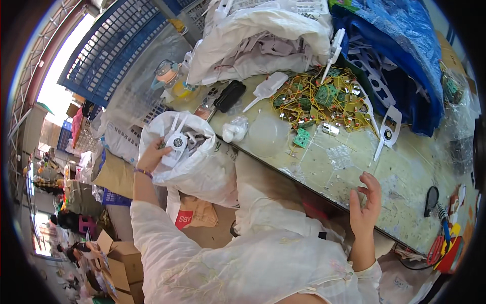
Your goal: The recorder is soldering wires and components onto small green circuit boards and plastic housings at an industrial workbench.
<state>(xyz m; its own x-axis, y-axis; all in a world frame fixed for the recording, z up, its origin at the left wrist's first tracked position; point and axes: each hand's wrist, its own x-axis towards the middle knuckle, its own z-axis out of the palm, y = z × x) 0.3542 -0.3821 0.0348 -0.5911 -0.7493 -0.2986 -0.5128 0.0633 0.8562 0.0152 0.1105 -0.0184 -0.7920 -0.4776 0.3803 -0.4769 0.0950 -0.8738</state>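
Note:
My left hand is at the mouth of an open white woven sack. Its fingers are closed on the edge of a white plastic housing with a round black-and-silver part in it. More white pieces lie inside the sack beneath it. My right hand hovers by the table's front edge with thumb and fingers apart, holding nothing. Farther back from it, a similar long white housing with a round black part lies on the table. A pile of green circuit boards with yellow wires spreads over the table's middle.
On the worktable are a translucent round lid, a black case and a loose green board. A white sack and a blue bag of white parts stand behind. A blue-handled cabled tool lies far right.

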